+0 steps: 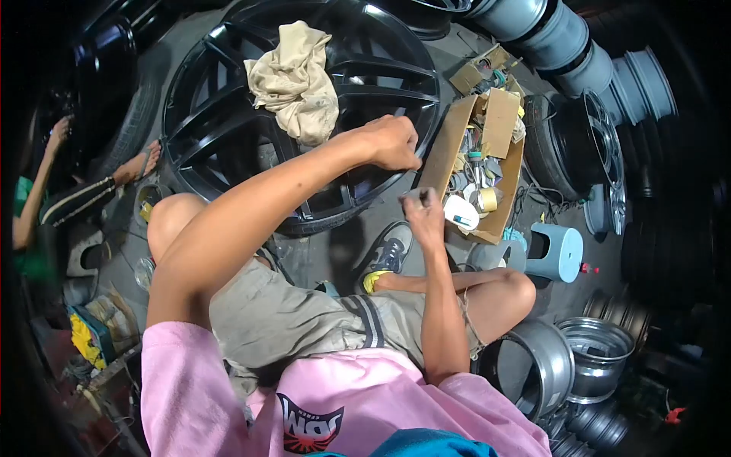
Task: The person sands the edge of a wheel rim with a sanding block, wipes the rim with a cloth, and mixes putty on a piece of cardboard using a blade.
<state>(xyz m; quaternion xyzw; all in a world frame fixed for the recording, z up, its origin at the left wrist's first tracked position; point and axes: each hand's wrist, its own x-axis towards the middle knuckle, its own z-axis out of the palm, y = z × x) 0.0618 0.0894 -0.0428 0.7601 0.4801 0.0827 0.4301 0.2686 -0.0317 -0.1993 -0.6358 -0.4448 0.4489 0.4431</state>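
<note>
A large black alloy wheel lies flat in front of me, with a crumpled beige cloth on its spokes. My left hand is over the right side of the wheel, fingers curled closed; anything inside them is hidden. Just below and to the right, between the wheel and a cardboard box, is my right hand. Its fingers are bent together, and I cannot make out what they hold, if anything. Inside the box are tools, a yellow tape roll and a white container.
Light-blue stools stand right of my knee. Silver rims lie at lower right, grey rims at upper right. A tyre-fitted wheel stands beyond the box. At far left are another person's arm and foot.
</note>
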